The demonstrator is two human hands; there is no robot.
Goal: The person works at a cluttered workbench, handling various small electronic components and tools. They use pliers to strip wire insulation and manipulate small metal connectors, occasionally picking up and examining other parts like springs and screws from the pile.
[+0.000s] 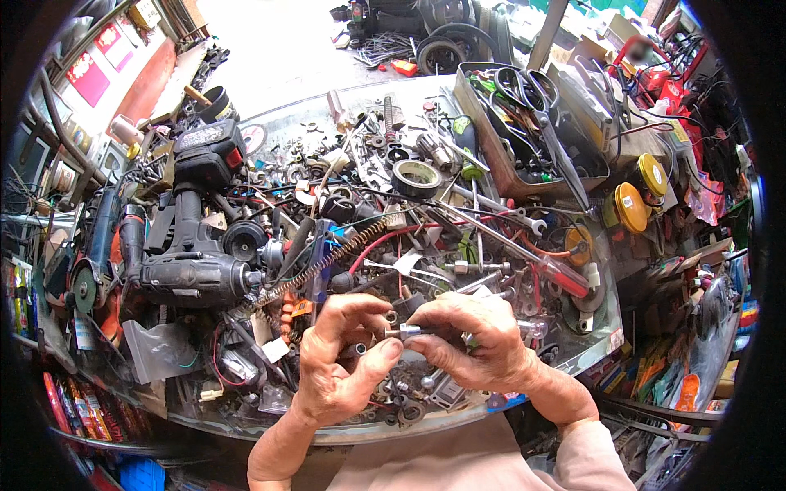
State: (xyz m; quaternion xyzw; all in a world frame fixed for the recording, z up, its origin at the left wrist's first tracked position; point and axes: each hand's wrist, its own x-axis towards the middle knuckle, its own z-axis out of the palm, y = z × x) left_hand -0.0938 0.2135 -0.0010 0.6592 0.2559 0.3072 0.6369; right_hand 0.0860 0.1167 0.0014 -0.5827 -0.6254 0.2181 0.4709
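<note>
You're pinching a small metal bolt (407,331) w/ both hands, lower center: left hand (340,360) steadying one end, right hand (471,344) closed round the other, above the cluttered workbench (573,348).

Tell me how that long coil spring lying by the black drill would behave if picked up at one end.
The long coil spring would probably sag and wobble, being thin for its length. It looks rusty, so likely grippy, not slippery. Wires cross it, so it may snag.

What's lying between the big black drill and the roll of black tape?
In the head view, between the black drill and the tape roll lie tangled wires, small metal washers, nuts and a long coiled spring; nothing there is bare.
</note>
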